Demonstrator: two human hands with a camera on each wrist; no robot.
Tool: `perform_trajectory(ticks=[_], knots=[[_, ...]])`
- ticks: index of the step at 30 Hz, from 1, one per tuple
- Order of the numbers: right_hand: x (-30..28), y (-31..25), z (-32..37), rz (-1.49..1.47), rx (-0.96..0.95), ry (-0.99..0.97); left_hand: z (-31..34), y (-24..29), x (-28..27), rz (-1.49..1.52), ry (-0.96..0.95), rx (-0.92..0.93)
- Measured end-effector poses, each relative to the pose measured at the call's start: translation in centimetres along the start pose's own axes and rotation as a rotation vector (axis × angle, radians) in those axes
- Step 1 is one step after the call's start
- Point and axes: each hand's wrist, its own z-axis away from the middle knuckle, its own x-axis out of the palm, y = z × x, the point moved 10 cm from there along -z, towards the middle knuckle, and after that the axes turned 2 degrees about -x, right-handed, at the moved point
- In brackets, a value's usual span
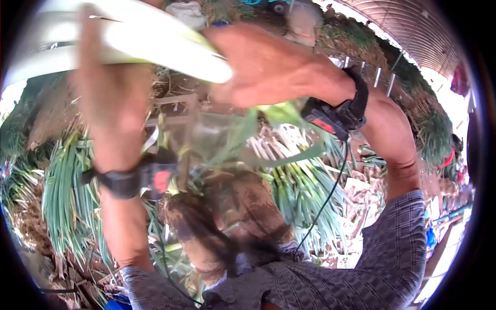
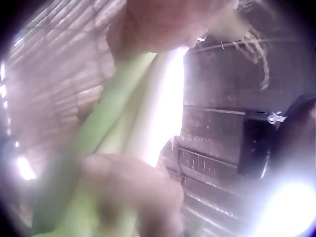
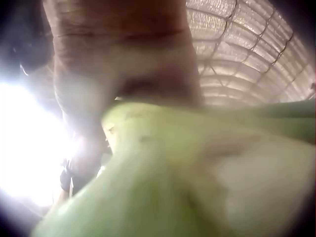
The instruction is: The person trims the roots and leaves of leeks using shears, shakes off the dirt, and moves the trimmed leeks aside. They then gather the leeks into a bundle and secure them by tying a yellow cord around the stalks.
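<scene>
Several long green onions (image 1: 155, 39) with thick white stalks are held up in front of the body, lying across the top left of the head view. My left hand (image 1: 111, 88), blurred, grips the white part; stringy roots (image 2: 256, 49) stick out beyond it in the left wrist view. My right hand (image 1: 274, 64) has its fingers curled round the stalks toward the green part. Loose green leaves (image 1: 281, 114) hang below that hand. Close up in the right wrist view, a pale green leaf (image 3: 143, 143) bends against the right hand (image 3: 123, 74).
Bundles of green onions lie at left (image 1: 67, 186) and right (image 1: 305, 181) of the muddy trouser knees (image 1: 253, 199). A wooden frame (image 1: 194, 111) stands ahead. Cables (image 1: 330, 194) run from the wrist cameras. More onion heaps (image 1: 434, 124) line the arched shed.
</scene>
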Motion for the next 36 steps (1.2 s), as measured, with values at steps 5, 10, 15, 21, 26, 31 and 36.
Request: perform_trajectory(ticks=[5,10,15,21,26,31,36], knots=[[6.7,14.9,10.0,0.105,0.468,-0.177,8.4,-19.2,-4.4,-0.339,-0.103,-0.721],[17.9,27.9,21.5,0.122,0.766,-0.168,16.7,-21.0,-12.3,-0.361,-0.202,-0.845],[37.2,36.9,34.8,0.002,0.861,-0.312,23.8,-15.1,-22.7,-0.411,-0.185,-0.813],[43.6,31.4,27.2,-0.807,0.757,0.035,40.0,-14.4,-31.2,-0.312,-0.046,-0.955],[38.6,14.3,13.2,-0.839,0.399,-0.150,42.0,-9.1,-26.5,-0.827,0.188,-1.066],[38.4,13.7,11.7,-0.792,0.357,-0.100,49.0,-2.6,-22.8,-0.558,0.273,-0.735],[37.9,13.3,11.3,-0.764,0.369,-0.079,64.0,-1.0,-30.4,-1.682,0.067,-1.056]])
